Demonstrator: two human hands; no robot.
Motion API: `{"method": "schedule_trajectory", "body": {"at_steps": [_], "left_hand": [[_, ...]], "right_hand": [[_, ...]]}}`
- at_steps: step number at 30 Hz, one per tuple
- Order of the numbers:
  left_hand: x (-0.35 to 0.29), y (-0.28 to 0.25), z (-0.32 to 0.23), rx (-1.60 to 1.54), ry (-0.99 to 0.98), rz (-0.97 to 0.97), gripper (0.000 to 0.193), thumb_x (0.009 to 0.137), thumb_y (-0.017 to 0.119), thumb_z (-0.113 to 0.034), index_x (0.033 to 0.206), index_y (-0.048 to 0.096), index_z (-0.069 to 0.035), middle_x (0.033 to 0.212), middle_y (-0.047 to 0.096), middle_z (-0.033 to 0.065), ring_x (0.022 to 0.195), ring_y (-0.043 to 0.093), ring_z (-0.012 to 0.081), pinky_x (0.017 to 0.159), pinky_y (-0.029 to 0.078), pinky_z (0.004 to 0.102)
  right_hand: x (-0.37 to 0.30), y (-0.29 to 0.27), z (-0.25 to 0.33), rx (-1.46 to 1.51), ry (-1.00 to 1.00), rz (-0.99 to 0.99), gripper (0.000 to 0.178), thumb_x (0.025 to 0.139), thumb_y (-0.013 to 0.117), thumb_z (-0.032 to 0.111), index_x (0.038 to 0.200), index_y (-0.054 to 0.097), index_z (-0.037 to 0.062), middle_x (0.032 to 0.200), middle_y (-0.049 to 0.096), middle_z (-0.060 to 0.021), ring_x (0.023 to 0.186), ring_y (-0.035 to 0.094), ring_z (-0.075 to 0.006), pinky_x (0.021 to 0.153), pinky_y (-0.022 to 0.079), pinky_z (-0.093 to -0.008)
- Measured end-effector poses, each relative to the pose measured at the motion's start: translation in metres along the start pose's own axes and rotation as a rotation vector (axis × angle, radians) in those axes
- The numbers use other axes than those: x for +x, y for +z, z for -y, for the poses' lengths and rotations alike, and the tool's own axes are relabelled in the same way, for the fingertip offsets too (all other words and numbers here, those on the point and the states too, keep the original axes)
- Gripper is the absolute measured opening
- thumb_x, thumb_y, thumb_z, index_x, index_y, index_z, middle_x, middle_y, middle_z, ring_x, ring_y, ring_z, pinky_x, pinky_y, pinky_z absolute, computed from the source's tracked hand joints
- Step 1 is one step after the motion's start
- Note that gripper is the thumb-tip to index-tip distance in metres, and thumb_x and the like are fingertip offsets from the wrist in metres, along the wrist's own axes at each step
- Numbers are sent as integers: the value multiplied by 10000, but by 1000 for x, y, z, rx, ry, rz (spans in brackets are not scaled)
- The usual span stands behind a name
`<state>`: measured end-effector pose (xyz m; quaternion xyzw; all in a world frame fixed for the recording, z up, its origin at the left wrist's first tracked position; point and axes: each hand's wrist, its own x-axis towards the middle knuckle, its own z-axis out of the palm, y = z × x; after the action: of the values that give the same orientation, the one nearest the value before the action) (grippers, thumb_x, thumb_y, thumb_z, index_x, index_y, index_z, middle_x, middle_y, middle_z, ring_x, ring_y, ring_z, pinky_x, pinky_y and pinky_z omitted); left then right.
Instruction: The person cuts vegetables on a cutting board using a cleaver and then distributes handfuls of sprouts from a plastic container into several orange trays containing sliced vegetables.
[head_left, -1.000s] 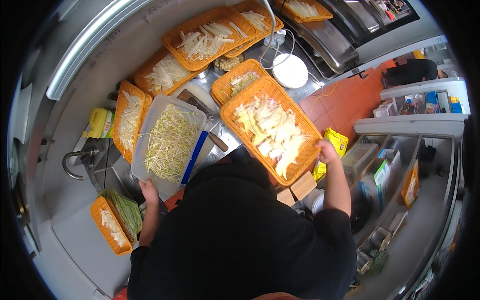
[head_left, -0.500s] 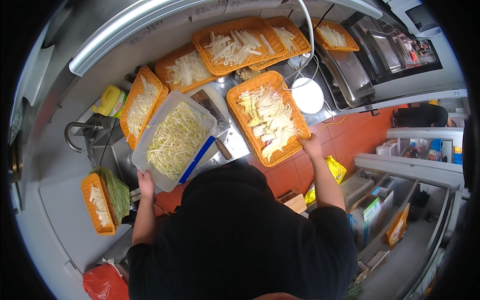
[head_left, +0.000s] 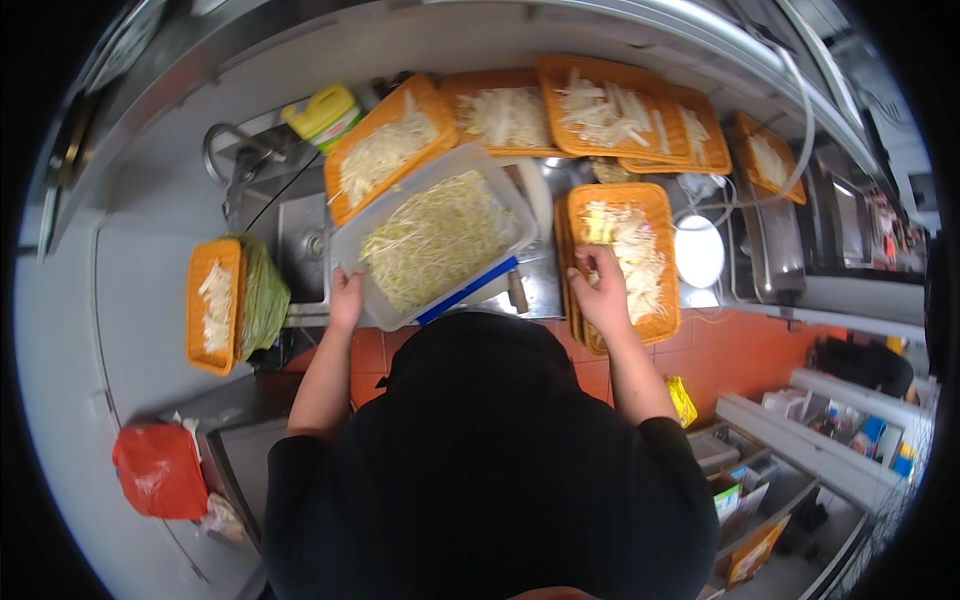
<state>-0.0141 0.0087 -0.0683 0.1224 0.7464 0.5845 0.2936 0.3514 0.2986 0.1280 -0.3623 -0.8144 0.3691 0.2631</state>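
With its thumb over the near left rim, my left hand [head_left: 346,298] grips a clear plastic tub [head_left: 352,245]. Bean sprouts [head_left: 432,238] fill the tub, and a blue strip runs along its near edge. My right hand [head_left: 602,294] hovers over the left side of an orange woven basket [head_left: 657,330]. Its fingers are bent and its thumb stands apart, with nothing visible between them. Pale sliced vegetables and thin mushrooms [head_left: 640,262] lie in that basket, which sits on other baskets. Between tub and basket, a wooden handle [head_left: 517,292] shows on the steel counter.
Along the wall stand orange baskets [head_left: 497,80] with white strips. A sink [head_left: 303,240], a yellow jug [head_left: 325,115] and another basket with pale pieces [head_left: 238,340] are at left. Right of the basket stack is a round white lid or container [head_left: 699,250], with metal pans [head_left: 778,250] beyond.
My right hand has let go of the basket's right rim and moved to its left side. The basket now sits straighter on the stack. The whole view has turned; my left hand stays on the tub.
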Motion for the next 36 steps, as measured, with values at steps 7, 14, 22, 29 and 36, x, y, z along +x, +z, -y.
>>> {"method": "schedule_trajectory", "body": {"at_steps": [7, 14, 22, 29, 36], "left_hand": [[-50, 19, -2, -208, -10, 109, 332, 1053, 522, -190, 1329, 457, -18, 1232, 604, 120, 1112, 573, 201, 967, 459, 336], [-49, 19, 16, 102, 126, 53, 368, 1033, 468, -142, 1365, 422, 8, 1259, 585, 192, 1169, 570, 290, 1006, 448, 394], [-44, 23, 9, -3, 100, 148, 393, 1012, 434, -96, 1387, 381, 9, 1279, 565, 193, 1148, 572, 285, 992, 459, 390], [-46, 18, 1, 54, 48, 138, 378, 1002, 454, -107, 1356, 410, 17, 1229, 588, 205, 1121, 587, 301, 977, 464, 388], [-47, 20, 9, 73, 77, 91, 353, 1030, 451, -125, 1366, 424, -19, 1180, 596, 138, 1025, 587, 224, 913, 485, 358]], "right_hand": [[92, 135, 34, -326, -95, 559, 715, 842, 753, 314, 1420, 471, 0, 1390, 520, -244, 1305, 487, -440, 1076, 430, -451], [98, 247, 70, -706, 333, 877, 1258, 745, 802, 625, 1651, 31, 216, 1673, -3, -283, 1522, 101, -513, 1140, 302, -667], [100, 252, 30, -603, 33, 780, 500, 817, 710, 134, 1305, 601, 117, 1405, 452, -231, 1268, 513, -444, 974, 523, -535], [108, 182, 76, -355, 29, 534, 447, 761, 702, 112, 1205, 653, 120, 1257, 579, -217, 1112, 633, -406, 924, 548, -458], [114, 149, 79, -75, -9, 399, 443, 702, 774, 139, 1126, 661, 81, 1196, 612, -204, 1089, 624, -412, 876, 533, -452]]}}
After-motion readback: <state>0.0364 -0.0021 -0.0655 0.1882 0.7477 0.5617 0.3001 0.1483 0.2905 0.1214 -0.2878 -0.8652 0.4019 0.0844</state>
